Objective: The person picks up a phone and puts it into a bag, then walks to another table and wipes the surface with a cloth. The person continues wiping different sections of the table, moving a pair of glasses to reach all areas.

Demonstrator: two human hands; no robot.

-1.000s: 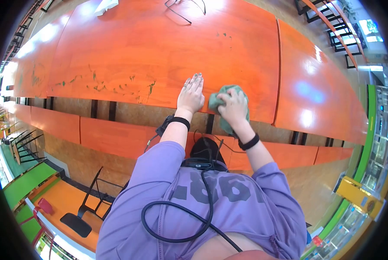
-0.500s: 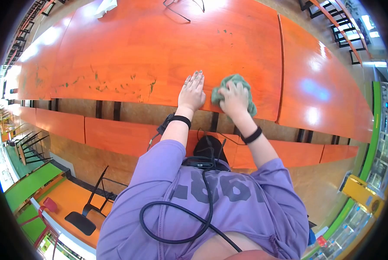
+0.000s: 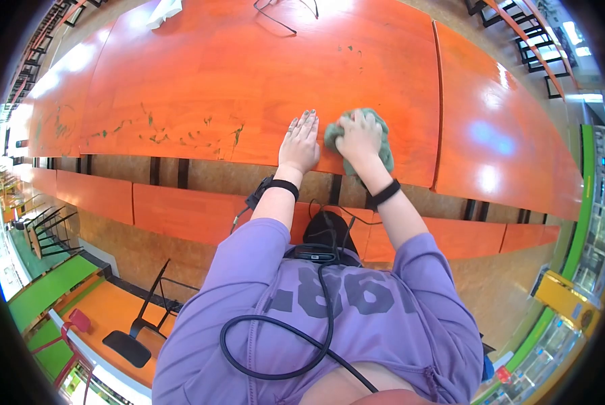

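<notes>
Near its front edge, the orange table [image 3: 201, 74] carries my left hand [image 3: 300, 143], which lies flat with fingers stretched forward and nothing in it. Just to the right, my right hand [image 3: 360, 138] presses on a crumpled green cloth [image 3: 380, 160], its fingers curled into the folds. The cloth spreads out around that hand and lies against the tabletop. Both wrists wear black bands.
Dark marks [image 3: 155, 131] dot the table's left front. A pair of glasses [image 3: 275, 20] and a white tissue [image 3: 165, 12] lie at the far side. An orange bench [image 3: 181, 209] runs in front, with a black chair [image 3: 128, 347] behind at lower left.
My right hand has slid slightly to the left with the cloth, whose folds have shifted under it. My left hand has stayed in place.
</notes>
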